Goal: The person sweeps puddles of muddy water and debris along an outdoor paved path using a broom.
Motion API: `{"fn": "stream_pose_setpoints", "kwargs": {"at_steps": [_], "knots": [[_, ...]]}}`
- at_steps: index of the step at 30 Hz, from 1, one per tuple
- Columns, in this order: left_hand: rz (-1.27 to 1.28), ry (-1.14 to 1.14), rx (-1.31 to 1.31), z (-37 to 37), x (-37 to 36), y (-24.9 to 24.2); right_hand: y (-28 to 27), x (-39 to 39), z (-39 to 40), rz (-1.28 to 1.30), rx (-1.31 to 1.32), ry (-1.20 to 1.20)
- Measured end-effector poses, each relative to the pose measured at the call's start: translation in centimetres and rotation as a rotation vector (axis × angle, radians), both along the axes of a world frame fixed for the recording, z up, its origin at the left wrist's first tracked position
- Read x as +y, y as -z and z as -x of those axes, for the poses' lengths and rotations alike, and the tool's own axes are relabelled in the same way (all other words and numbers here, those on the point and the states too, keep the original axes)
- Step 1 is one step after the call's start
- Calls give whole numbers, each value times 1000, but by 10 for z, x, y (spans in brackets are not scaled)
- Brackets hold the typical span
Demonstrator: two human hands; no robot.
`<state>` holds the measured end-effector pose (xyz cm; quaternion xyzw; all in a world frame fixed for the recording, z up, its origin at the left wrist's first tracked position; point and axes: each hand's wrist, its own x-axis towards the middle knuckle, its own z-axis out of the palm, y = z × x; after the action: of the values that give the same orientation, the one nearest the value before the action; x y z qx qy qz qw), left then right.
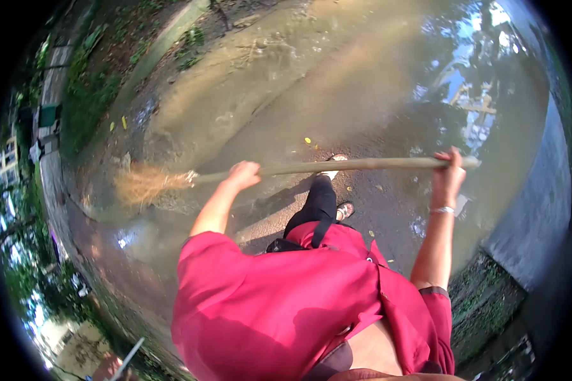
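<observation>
A long-handled broom stretches almost level across the head view, its pale wooden handle (356, 164) in both my hands. My left hand (245, 174) is closed round the handle nearer the brush end. Near the far right tip, my right hand (450, 170) wraps the same handle, with a bracelet on that wrist. The broom's tan, frayed bristles (147, 184) are at the left, over shallow muddy water (216, 136) at the edge of wet ground. My sandalled feet (344, 211) stand on the path below the handle.
Brown water spreads over the path ahead, reflecting sky at the upper right. A grey concrete slab (521, 209) borders the right side. Along the left run a low kerb (52, 171) and a grassy bank (95, 101). Small yellow leaves (307, 140) lie about.
</observation>
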<state>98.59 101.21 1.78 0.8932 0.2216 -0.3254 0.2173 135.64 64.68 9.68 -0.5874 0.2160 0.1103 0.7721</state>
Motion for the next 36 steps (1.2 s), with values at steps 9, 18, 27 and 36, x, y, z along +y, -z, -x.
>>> {"fn": "stream_pose_setpoints", "kwargs": {"at_steps": [9, 18, 27, 36], "knots": [[40, 491, -708, -208, -163, -109, -156, -400, -52, 397, -622, 171], [-30, 629, -1145, -390, -229, -187, -346, -405, 104, -271, -1096, 328], [178, 389, -883, -518, -194, -26, -293, -129, 38, 137, -1217, 367], [329, 122, -1108, -359, -208, -31, -365, -294, -117, 245, -856, -39]]}}
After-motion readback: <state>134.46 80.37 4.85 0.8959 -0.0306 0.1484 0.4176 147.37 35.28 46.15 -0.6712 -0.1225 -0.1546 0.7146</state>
